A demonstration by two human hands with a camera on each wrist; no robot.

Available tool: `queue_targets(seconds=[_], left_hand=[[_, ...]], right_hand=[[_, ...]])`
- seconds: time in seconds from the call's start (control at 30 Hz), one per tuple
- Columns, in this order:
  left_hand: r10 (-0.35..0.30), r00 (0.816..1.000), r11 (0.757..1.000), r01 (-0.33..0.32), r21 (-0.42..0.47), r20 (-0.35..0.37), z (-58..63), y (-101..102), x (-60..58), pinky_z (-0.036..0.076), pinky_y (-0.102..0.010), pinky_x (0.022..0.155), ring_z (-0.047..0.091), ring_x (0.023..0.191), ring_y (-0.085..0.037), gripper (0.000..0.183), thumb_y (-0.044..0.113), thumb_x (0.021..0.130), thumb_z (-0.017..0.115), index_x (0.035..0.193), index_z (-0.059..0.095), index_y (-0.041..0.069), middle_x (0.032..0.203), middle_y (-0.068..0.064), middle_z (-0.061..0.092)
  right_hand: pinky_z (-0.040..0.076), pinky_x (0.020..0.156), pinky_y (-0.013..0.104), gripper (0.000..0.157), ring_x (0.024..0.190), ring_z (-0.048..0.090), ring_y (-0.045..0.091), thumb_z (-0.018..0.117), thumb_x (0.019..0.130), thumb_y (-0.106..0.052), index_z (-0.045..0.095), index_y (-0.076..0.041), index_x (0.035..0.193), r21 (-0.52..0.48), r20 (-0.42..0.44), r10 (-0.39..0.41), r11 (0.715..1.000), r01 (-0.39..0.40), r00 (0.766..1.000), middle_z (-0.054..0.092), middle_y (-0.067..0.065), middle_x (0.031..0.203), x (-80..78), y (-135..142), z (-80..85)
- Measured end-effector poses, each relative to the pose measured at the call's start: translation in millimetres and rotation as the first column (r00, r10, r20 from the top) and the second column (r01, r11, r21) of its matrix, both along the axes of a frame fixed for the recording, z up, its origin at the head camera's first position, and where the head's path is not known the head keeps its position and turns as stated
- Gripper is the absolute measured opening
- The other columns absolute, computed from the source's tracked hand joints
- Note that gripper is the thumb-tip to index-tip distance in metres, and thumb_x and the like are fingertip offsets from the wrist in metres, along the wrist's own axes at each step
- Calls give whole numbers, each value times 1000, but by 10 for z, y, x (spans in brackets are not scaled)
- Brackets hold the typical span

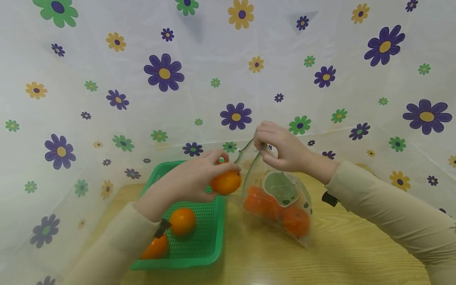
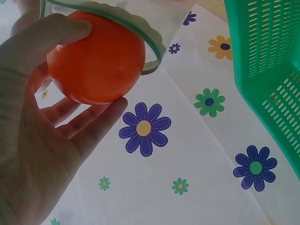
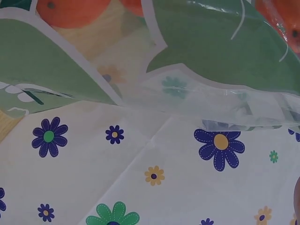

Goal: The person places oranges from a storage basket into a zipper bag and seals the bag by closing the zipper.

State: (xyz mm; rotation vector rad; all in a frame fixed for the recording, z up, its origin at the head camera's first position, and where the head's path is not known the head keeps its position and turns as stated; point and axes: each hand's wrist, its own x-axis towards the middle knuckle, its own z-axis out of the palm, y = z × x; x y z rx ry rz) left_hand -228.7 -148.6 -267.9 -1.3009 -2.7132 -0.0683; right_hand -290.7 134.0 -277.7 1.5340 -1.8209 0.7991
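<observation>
My left hand grips an orange, thumb on top and fingers beneath. The fruit is just left of the mouth of a clear plastic bag with a green rim and green printed shapes. In the left wrist view, the orange overlaps the bag's green rim. My right hand pinches the top of the rim and holds the bag up. Several oranges lie in the bag's bottom. The right wrist view mostly shows the bag's printed side, with the hand barely visible at the edge.
Left of the bag, a green perforated basket stands on the wooden table. Oranges sit inside it, partly behind the left forearm. A white flower-patterned sheet hangs behind and at both sides.
</observation>
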Motion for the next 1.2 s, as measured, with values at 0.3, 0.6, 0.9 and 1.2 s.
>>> queue_targets(seconds=[0.3,0.6,0.9,1.2], left_hand=[[-9,1000,1000,9,-22,12,-53,55,-17,62,-32,87,58,116,-26,76,13,79,91,146,60,31,142,-9,53],[-22,1000,999,22,-28,13,-66,76,-14,58,-23,77,59,108,-22,74,14,83,89,149,59,26,143,-9,54],[-4,1000,999,5,-41,6,-77,33,-5,57,-24,77,57,104,-19,73,18,84,90,150,58,25,142,-8,54],[44,999,996,-46,-73,-25,-127,-47,-17,60,-35,93,62,113,-23,72,23,84,89,149,59,27,142,-7,58]], right_hand=[[37,76,30,6,85,46,17,51,82,-4,56,-6,84,2,3,2,1000,-2,1000,53,5,80,-2,5,10],[38,75,31,7,85,47,17,50,82,-4,56,-6,84,3,-6,1,1000,-1,1000,53,6,79,12,-8,11],[38,75,30,9,84,46,16,51,82,-2,57,-7,85,4,-9,-11,1000,11,1000,54,5,80,30,0,15],[38,75,31,8,85,46,16,51,82,-2,57,-6,85,7,-13,-13,1000,13,1000,54,5,80,18,11,5]])
